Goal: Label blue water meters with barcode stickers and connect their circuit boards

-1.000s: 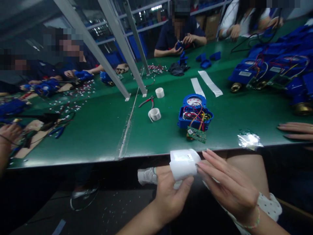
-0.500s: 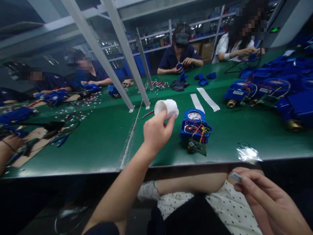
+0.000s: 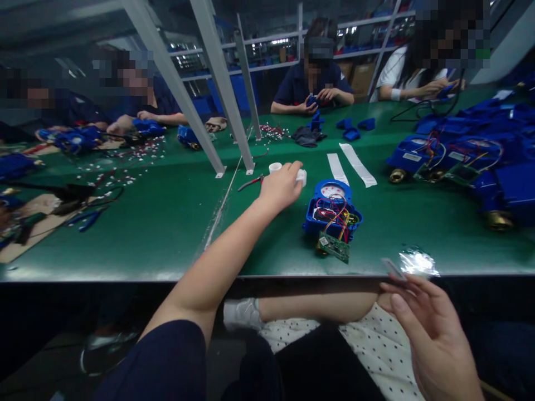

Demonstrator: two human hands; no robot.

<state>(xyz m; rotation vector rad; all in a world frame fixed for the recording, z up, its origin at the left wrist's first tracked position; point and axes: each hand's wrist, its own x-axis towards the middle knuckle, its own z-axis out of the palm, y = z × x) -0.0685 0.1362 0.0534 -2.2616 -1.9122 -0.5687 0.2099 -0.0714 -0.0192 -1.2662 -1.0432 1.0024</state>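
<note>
My left hand reaches out over the green table, fingers curled over a white paper roll. Most of the roll is hidden behind the hand. Red-handled pliers lie just left of it. To the right of this hand stands a blue meter housing with its round lid up, coloured wires inside and a green circuit board hanging at the front. Close to the table edge, my right hand has a small pale label-like piece at its index fingertip, the thumb apart from it.
Two white paper strips lie behind the housing. A shiny clear plastic bag rests near the front edge. Blue housings with brass fittings crowd the right. Grey metal posts rise left of centre. Several co-workers sit around the table.
My left hand has turned palm down and moved slightly up and right, bringing the roll to the tabletop. My right hand has moved left, with its fingers more spread and the pale piece towards the table edge.
</note>
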